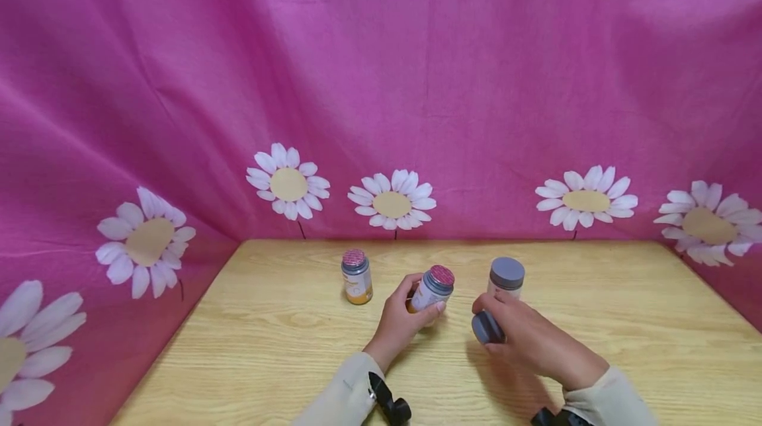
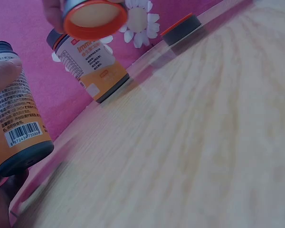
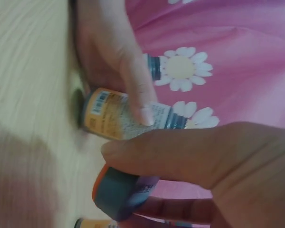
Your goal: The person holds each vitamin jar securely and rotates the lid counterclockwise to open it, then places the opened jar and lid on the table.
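Observation:
My left hand point(image 1: 405, 317) grips a small pill bottle point(image 1: 432, 290) with a white and orange label, tilted a little to the right. Its neck carries a red foil seal and no cap; the barcode shows in the left wrist view. Between thumb and fingers, my right hand point(image 1: 530, 337) pinches a dark grey cap point(image 1: 487, 328), whose orange rim and pale inside point(image 2: 97, 19) face the left wrist camera. Just beyond the right hand stands a capped bottle point(image 1: 507, 274), partly covered by that hand.
Another uncapped bottle point(image 1: 357, 278) with a red seal stands upright left of my left hand. A second loose cap point(image 2: 181, 29) with an orange rim lies on the wooden table point(image 1: 268, 346). Behind the table hangs a pink cloth point(image 1: 476, 82) printed with daisies.

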Demonstrator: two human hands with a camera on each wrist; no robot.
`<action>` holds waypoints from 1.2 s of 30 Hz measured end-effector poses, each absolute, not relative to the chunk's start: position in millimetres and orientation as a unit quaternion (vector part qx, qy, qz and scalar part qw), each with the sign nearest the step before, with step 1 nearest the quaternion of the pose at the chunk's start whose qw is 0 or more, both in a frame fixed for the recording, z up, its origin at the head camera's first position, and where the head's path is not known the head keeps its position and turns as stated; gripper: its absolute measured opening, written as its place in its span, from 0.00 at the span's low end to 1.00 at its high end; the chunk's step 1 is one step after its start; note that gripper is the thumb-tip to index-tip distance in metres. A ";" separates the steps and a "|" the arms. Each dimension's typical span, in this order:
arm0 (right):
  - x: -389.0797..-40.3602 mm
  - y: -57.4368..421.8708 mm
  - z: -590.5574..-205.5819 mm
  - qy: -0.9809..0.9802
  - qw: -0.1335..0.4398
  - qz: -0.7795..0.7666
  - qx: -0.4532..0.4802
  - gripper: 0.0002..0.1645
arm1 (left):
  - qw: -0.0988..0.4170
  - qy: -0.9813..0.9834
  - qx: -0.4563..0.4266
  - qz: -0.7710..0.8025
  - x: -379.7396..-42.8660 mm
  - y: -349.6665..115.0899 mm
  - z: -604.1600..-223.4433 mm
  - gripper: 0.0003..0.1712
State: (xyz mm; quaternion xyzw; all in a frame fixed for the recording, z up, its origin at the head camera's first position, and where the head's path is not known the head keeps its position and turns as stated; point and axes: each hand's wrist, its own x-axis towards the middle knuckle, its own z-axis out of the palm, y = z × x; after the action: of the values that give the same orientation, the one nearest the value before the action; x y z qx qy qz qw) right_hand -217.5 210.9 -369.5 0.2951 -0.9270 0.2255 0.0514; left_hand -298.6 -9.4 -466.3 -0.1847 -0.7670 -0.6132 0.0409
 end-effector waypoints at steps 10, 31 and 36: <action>-215.4 223.6 -380.9 -0.917 -0.044 0.300 0.260 0.29 | 0.059 -0.777 -0.182 -0.600 -311.6 -8.3 -464.6 0.30; -217.8 239.3 -399.1 -0.930 -0.054 0.276 0.236 0.28 | 0.030 -0.776 -0.148 -0.612 -314.6 -3.1 -461.0 0.34; -221.4 242.7 -399.2 -0.941 -0.047 0.242 0.232 0.30 | 0.030 -0.780 -0.158 -0.605 -323.4 -4.1 -464.3 0.35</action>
State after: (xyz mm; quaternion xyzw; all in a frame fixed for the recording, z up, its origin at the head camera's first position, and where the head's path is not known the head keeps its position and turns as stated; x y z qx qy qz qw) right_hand -221.4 242.7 -399.2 0.2318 -0.9410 0.2421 -0.0475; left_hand -323.4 -4.1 -464.3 -0.1578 -0.7799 -0.6050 0.0301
